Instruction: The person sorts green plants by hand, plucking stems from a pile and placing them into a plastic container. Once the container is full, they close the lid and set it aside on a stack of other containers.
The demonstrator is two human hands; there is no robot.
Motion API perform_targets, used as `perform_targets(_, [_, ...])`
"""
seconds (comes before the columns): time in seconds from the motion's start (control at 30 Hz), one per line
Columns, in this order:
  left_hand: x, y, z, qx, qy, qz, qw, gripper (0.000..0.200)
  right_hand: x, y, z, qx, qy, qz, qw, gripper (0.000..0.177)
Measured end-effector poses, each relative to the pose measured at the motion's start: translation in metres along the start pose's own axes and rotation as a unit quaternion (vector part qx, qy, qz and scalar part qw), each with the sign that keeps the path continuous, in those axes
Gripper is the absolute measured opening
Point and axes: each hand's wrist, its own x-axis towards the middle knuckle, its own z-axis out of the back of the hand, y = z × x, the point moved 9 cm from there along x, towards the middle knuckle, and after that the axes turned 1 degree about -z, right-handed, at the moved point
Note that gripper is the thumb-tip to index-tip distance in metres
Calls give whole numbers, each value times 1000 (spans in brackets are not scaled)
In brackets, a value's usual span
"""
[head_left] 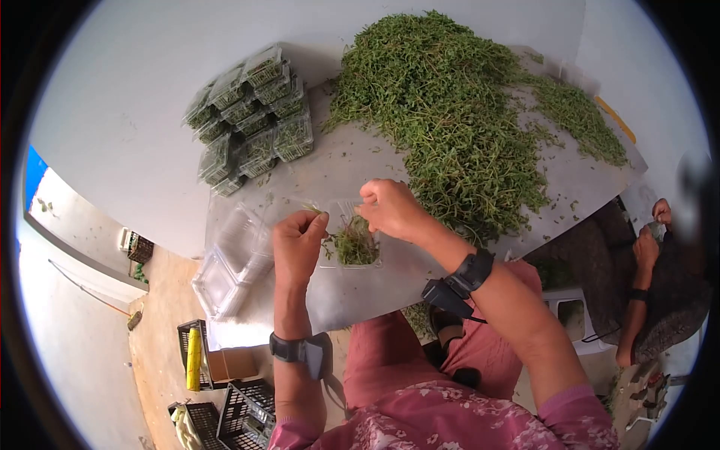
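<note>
A clear plastic clamshell box [369,264] lies on the table in front of me, with leafy green sprigs [352,244] in its base. My left hand [296,236] is held at the box's left side, thumb and forefinger pinched together; what they pinch is too small to make out. Over the box's upper right, my right hand [391,210] has its fingers curled and closed, their tips hidden or too small to show a held thing. Right beside this hand begins a large heap of picked greens [450,105].
Filled clamshell boxes [255,112] are stacked at the back left. Nested clear boxes [232,262] lie left of my left hand. Black crates [244,409] stand on the floor at lower left. Another person's hand [645,247] shows at far right, near a white stool [574,304].
</note>
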Motion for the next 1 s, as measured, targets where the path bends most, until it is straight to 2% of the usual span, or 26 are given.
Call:
perform_targets(0.07, [1,2,-3,21,7,2,1000,17,-3,0,8,10,-56,26,998,28])
perform_targets(0.17, [4,8,-8,41,20,0,999,17,-7,7,22,-3,-104,63,993,23])
perform_targets(0.27, [5,16,-14,70,39,18,997,17,-12,9,32,-8,-99,56,993,20])
perform_targets(0.37, [3,12,-16,141,-11,-64,988,16,-13,10,46,1,-101,56,993,18])
perform_targets(0.47, [-4,-9,-23,184,-2,-137,973,17,-12,6,70,6,-131,55,990,17])
perform_targets(0.57, [-3,3,-40,237,65,-137,960,23,-19,8,100,-25,-179,36,983,14])
perform_targets(0.7, [-7,-3,-53,318,94,-134,934,30,-25,1,125,-43,-202,14,978,14])
perform_targets(0.87, [-2,13,-78,370,171,-99,908,27,-25,-8,125,-135,-156,17,978,14])
perform_targets(1.0, [3,12,-82,342,151,-148,916,19,-25,-17,131,-211,-122,-17,970,11])
